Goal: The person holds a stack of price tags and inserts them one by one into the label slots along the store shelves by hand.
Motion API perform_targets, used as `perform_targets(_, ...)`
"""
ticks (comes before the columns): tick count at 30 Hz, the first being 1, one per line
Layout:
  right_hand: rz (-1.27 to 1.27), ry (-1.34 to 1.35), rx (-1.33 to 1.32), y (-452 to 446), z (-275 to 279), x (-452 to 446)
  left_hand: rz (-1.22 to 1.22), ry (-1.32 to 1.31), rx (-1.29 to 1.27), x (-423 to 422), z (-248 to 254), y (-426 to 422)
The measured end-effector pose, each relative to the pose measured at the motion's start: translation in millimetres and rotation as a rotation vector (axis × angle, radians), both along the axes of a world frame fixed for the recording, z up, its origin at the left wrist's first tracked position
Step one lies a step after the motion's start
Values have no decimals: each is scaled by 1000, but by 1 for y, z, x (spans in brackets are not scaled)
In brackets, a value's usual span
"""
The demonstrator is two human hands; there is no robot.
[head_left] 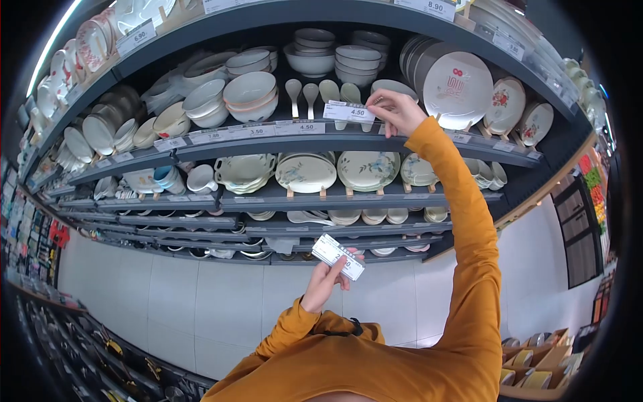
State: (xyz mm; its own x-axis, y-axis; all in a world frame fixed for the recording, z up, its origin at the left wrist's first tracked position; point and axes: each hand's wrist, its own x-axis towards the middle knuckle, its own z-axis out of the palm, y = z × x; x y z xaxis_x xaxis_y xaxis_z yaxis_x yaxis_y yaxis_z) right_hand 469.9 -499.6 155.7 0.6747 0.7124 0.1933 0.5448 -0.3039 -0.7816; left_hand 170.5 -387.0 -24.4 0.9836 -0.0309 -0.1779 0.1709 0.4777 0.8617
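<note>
Up at the shelf edge (268, 149), my right hand (395, 110) pinches the right end of a price tag (347, 112) that reads 4.50. The tag stands in front of several ceramic spoons (310, 97) and partly covers them. Lower down, in front of my body, my left hand (328, 278) is closed around a small stack of price tags (338, 258), thumb on top. Other tags (307, 128) sit along the same shelf edge to the left, one of them also reading 4.50.
Stacked bowls (250, 97) stand left of the spoons, and a large white plate (457, 90) leans on a stand to the right. Floral plates (368, 169) line the shelf below. Tiled floor (228, 301) lies beneath, with another rack (100, 348) behind at lower left.
</note>
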Motion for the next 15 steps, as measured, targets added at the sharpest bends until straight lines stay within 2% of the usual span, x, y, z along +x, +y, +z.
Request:
perform_targets(7,52,-115,-103,-12,-3,5,132,-11,14,-11,3,-19)
perform_targets(10,80,-354,-165,-8,-7,4,177,-52,26,-10,13,-24)
perform_targets(11,51,-358,-208,-8,-7,1,205,-73,45,-9,17,-26)
perform_targets(12,49,-424,-161,-9,-13,3,234,-94,63,-8,22,-27)
perform_targets(14,-91,-746,-16,-16,-16,-30,339,-160,91,-7,35,-31)
perform_targets(15,-94,-623,38,-22,-17,-52,375,-169,102,-7,42,-33)
